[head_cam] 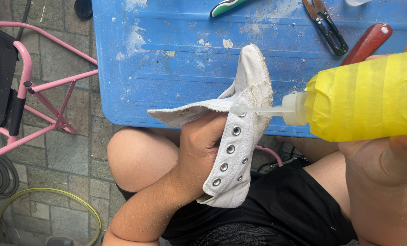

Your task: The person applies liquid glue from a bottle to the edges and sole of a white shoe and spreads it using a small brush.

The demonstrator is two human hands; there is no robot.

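A blue plastic worktop [176,68] fills the upper part of the view, its surface scuffed and dusted with white flecks and smears. Below its front edge sit the person's bare knees and black shorts [267,214], over a floor of grey paving stones.

To the left stands a pink folding chair frame [44,86] with a black seat, well apart from the hands, and a yellow-green hose [76,200] curves over the paving in the lower left corner.

At the right, close to the camera, the right hand [386,155] is wrapped around a fat bottle covered in yellow tape [367,93], fingers curled beneath it and the thumb tip showing above. The bottle lies nearly level, pointing left. Its clear, slim nozzle [262,109] reaches to the white canvas shoe upper [240,136], the tip touching the frayed edge of the fabric.

That shoe upper is held in front of the worktop's edge, above the left knee. The left hand [201,150] clasps it from the left, fingers closed on the canvas beside the strip of metal eyelets [231,148], which runs down toward the shorts. One flap of canvas spreads left, another rises over the worktop.

On the worktop's far side lie a small pair of black thread snips [326,25], a red-brown wooden handle [367,43] just beside them, and a green and white handle [224,7] at the top edge.
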